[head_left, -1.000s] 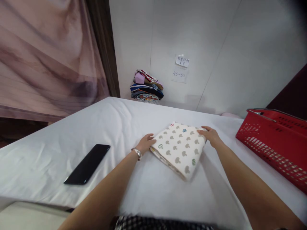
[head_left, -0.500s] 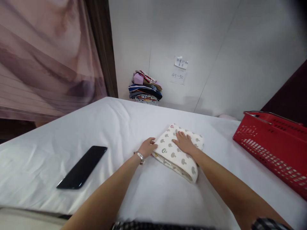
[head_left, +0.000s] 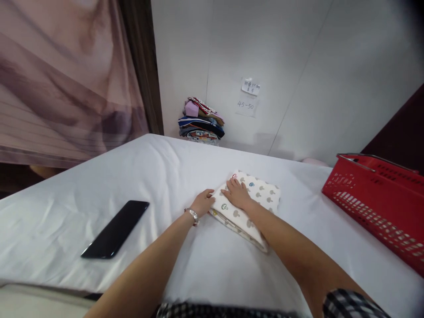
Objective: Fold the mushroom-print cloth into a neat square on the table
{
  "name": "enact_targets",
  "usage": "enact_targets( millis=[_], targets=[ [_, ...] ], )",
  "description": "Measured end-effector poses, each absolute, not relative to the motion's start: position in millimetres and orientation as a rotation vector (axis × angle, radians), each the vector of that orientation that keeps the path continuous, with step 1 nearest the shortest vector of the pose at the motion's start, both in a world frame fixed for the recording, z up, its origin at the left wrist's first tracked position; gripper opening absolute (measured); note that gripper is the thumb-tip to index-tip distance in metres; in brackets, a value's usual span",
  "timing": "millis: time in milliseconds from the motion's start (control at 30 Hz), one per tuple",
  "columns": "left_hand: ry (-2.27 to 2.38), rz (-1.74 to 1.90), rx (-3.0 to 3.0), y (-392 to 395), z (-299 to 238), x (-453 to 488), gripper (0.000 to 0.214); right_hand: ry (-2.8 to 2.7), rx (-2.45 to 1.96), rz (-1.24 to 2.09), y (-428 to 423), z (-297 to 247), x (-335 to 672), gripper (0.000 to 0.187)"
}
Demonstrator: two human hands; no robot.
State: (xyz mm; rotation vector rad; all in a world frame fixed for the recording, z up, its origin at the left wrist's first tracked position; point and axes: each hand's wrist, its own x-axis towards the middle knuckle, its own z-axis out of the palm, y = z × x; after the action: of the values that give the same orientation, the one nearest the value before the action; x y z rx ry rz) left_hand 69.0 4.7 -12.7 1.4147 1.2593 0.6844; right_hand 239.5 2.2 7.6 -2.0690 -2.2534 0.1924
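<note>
A folded white fabric piece [head_left: 265, 192], printed with grey and a few coloured mushroom-like shapes, lies on the white-covered table [head_left: 159, 176]. Its folded layers show along the near edge; I cannot tell what kind of garment or cloth it is. My right hand [head_left: 236, 193] lies flat on its top, fingers spread, toward the left side. At the left corner my left hand [head_left: 202, 203], with a bracelet on the wrist, touches the fabric edge, thumb and fingers apart.
A black phone-like slab [head_left: 115, 229] lies on the left of the table. The red plastic basket [head_left: 380, 198] stands at the right. Beyond the far edge is a stack of folded clothes [head_left: 201, 121] against the wall. Handwritten notes [head_left: 248, 95] hang there; a pinkish curtain [head_left: 66, 75] hangs left.
My right hand has slid left across the top of the folded fabric, uncovering a blue printed shape. My left hand has stayed at the left corner.
</note>
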Motion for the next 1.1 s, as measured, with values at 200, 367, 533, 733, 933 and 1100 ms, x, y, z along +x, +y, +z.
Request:
enact_targets(
  millis=[200, 367, 533, 733, 933, 1100],
  targets=[
    [1.242, 0.682, 1.435, 4, -12, 68, 0.043, -2.265, -1.984, 0.420, -22, 20, 241, 0.058],
    [1.252, 0.695, 1.466, 1, -5, 67, 0.041, -2.432, -1.819, 0.368, -72, 13, 222, 0.071],
    [1.257, 0.720, 1.459, -1, -5, 67, 0.041, -2.498, -1.773, 0.284, -107, 6, 209, 0.073],
    [1.283, 0.762, 1.500, 0, -11, 67, 0.040, -2.563, -1.625, 0.355, -129, 19, 219, 0.073],
    [1.316, 0.823, 1.607, 3, -18, 68, 0.035, -2.495, -1.823, 0.300, -130, 17, 236, 0.071],
    [1.347, 0.849, 1.702, 0, -15, 68, 0.033, -2.487, -1.791, 0.256, -140, 12, 241, 0.067]
  ],
)
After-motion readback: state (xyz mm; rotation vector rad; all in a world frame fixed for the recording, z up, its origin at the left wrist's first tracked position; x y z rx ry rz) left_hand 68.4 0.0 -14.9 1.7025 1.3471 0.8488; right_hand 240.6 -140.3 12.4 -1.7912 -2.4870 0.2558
